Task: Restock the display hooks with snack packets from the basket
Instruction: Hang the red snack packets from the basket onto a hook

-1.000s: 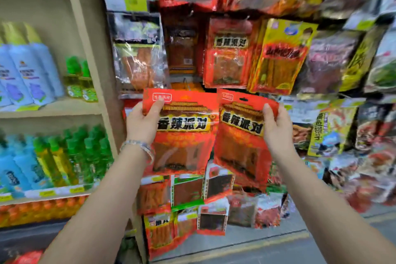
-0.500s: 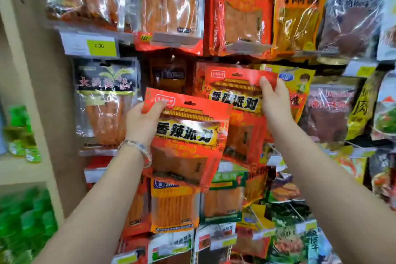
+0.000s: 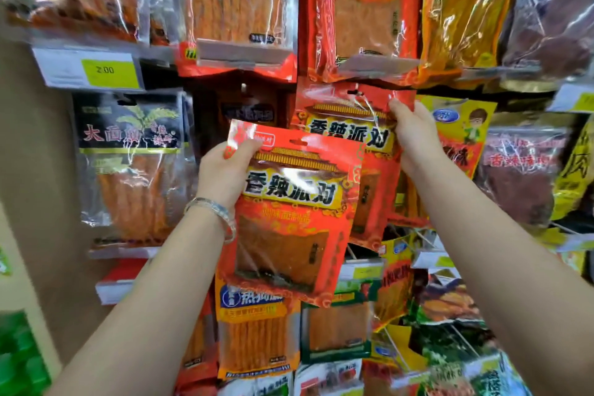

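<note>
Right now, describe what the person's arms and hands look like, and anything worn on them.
The left forearm and right forearm are bare, with no sleeves in view. The left hand and right hand wear no gloves, and no rings show. A silver-coloured bracelet with a patterned surface circles the left wrist; the right wrist carries nothing.

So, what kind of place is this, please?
Probably a small shop or supermarket aisle: snack packets hang in crowded rows, and a yellow price tag below them reads 2.00.
</note>
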`<state>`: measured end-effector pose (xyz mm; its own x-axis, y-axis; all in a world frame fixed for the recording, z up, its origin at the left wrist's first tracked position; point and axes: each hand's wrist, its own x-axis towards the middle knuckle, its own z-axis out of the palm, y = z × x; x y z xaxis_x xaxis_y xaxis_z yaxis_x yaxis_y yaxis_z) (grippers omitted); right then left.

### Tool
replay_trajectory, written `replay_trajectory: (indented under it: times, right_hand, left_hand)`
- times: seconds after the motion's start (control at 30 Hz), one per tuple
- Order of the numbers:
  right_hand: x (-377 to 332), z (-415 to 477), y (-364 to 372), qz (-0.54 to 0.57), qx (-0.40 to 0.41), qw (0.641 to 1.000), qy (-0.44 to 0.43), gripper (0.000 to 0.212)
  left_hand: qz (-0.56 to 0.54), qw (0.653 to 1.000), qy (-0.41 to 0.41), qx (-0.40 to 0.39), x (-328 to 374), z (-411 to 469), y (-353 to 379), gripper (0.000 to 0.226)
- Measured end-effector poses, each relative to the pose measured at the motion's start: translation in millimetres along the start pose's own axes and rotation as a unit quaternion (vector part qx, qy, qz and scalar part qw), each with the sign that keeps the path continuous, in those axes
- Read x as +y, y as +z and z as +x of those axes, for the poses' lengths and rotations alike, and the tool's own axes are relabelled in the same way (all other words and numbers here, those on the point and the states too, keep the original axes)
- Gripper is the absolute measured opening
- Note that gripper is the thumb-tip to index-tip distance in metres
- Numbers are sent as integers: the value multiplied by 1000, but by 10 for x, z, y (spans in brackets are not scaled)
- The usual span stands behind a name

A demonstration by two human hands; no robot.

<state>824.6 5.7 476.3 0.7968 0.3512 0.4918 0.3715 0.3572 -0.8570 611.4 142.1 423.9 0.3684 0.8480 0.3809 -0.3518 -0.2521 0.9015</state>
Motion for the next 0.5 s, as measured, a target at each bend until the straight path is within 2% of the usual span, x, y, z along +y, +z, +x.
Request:
replay_trajectory:
  times: [0.07, 0.13, 0.17, 0.23, 0.33, 0.4, 0.5]
  right_hand:
    - [15, 64, 2, -4, -7, 1000, -2, 26]
    - [48, 132, -7, -24, -2, 1000, 13, 37]
    - [77, 168, -6, -39, 6, 999, 11, 37]
    - [140, 211, -21, -121, 12, 992, -38, 29]
    - [228, 239, -77, -318, -40, 938, -133, 32]
    - [279, 232, -105, -371, -67, 915, -145, 36]
    - [335, 152, -160, -389, -21, 906, -163, 48]
  left_hand:
    - [-1, 1000, -2, 2, -1, -1, 51, 25]
    - [-2, 1000, -7, 9, 7, 6, 84, 21]
    - [-3, 1000, -9, 12, 10, 11, 99, 21]
    - [-7, 1000, -9, 13, 12, 24, 146, 18]
    - [-15, 1000, -1, 20, 14, 34, 234, 17]
    - [-18, 1000, -1, 20, 29, 33, 281, 15]
    - [-25, 999, -3, 20, 58, 35, 345, 14]
